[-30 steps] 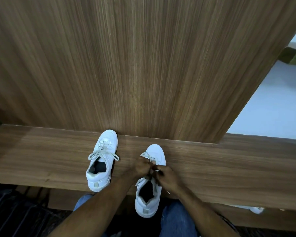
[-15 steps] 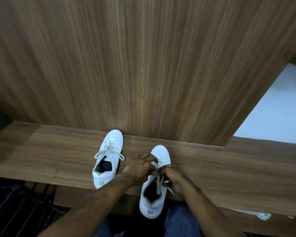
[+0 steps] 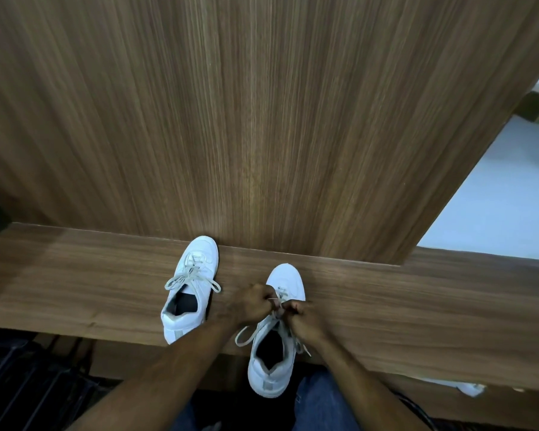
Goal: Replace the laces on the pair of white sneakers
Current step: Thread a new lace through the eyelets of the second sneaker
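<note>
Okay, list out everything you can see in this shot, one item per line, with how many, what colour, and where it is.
left sneaker: one, white, on the wooden ledge, toe against the upright panel, lace tied in a bow.
right sneaker: one, white, on the ledge with its heel hanging over the near edge, under both hands.
lace: one, off-white, in the right sneaker, a loop loose at its left side.
wooden ledge: one, brown, running across the frame.
wooden panel: one, brown, upright behind the ledge.
white object: one, low right below the ledge; cannot tell what it is.
jeans: blue, bottom centre.
left hand: one, gripping the lace.
right hand: one, gripping the lace.
</note>
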### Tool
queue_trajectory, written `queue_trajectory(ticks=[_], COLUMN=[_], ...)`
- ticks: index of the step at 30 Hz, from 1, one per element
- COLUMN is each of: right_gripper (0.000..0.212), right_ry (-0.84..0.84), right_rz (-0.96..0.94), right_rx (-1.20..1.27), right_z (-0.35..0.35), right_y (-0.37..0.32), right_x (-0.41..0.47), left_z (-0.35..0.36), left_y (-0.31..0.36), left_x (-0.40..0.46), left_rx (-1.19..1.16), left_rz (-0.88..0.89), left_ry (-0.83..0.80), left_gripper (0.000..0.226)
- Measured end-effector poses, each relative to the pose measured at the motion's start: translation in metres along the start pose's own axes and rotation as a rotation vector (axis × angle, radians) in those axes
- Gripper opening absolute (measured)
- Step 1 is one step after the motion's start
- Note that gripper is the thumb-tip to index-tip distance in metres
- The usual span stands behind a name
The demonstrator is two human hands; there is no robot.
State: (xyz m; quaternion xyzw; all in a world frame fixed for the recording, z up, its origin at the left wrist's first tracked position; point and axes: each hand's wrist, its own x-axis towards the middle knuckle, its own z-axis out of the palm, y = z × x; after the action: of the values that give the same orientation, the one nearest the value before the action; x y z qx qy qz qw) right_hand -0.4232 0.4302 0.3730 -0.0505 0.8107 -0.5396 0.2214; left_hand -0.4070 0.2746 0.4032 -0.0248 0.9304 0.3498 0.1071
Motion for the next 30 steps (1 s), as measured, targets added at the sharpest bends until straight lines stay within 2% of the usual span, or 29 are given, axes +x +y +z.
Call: queue_trajectory(ticks=[3, 7, 9, 11, 13, 14, 16, 18, 22, 25, 27, 30], right_gripper=[0.021, 0.021, 0.021, 0.017, 0.013, 0.012, 0.013, 0.017, 0.023, 0.024, 0.026, 0.026], right_ry=[-0.110, -0.157, -0.168, -0.165, -0.162, -0.158, -0.150, -0.148, -0.156, -0.168, -0.205, -0.204], right_rz=[0.184, 0.292, 0.332, 0.357, 0.356, 0.355, 0.357, 0.350, 0.325, 0.243, 0.167, -0.028], right_rx=[0.230, 0.345, 0.368, 0.382, 0.394, 0.399, 0.412, 0.436, 0.379, 0.314, 0.201, -0.218], right_z=[0.000, -0.004, -0.006, -0.007, -0.006, -0.005, -0.004, -0.005, -0.008, -0.015, -0.023, -0.036], right_y=[0.002, 0.005, 0.003, 0.004, 0.005, 0.006, 0.005, 0.003, -0.005, -0.010, -0.016, -0.028], right_x=[0.003, 0.007, 0.007, 0.008, 0.008, 0.009, 0.009, 0.009, 0.004, 0.001, 0.002, 0.007], left_z=[0.012, 0.032, 0.036, 0.035, 0.034, 0.034, 0.033, 0.030, 0.016, 0.004, -0.006, -0.019], left_y=[-0.014, -0.022, -0.022, -0.019, -0.020, -0.021, -0.023, -0.021, -0.007, 0.013, 0.019, 0.018], left_x=[-0.002, -0.008, -0.012, -0.018, -0.023, -0.024, -0.025, -0.025, -0.018, -0.013, -0.010, -0.003], left_rx=[0.183, 0.179, 0.225, 0.319, 0.370, 0.393, 0.345, 0.299, 0.430, 0.382, 0.213, 0.066], left_rz=[-0.019, -0.048, -0.061, -0.001, 0.127, 0.197, 0.227, 0.164, 0.109, 0.050, -0.067, -0.161], left_ry=[0.132, 0.248, 0.355, 0.448, 0.475, 0.456, 0.344, 0.249, 0.244, 0.191, 0.090, -0.104], left_gripper=[0.017, 0.023, 0.029, 0.024, 0.011, 0.012, 0.029, 0.033, 0.030, 0.040, 0.048, 0.039])
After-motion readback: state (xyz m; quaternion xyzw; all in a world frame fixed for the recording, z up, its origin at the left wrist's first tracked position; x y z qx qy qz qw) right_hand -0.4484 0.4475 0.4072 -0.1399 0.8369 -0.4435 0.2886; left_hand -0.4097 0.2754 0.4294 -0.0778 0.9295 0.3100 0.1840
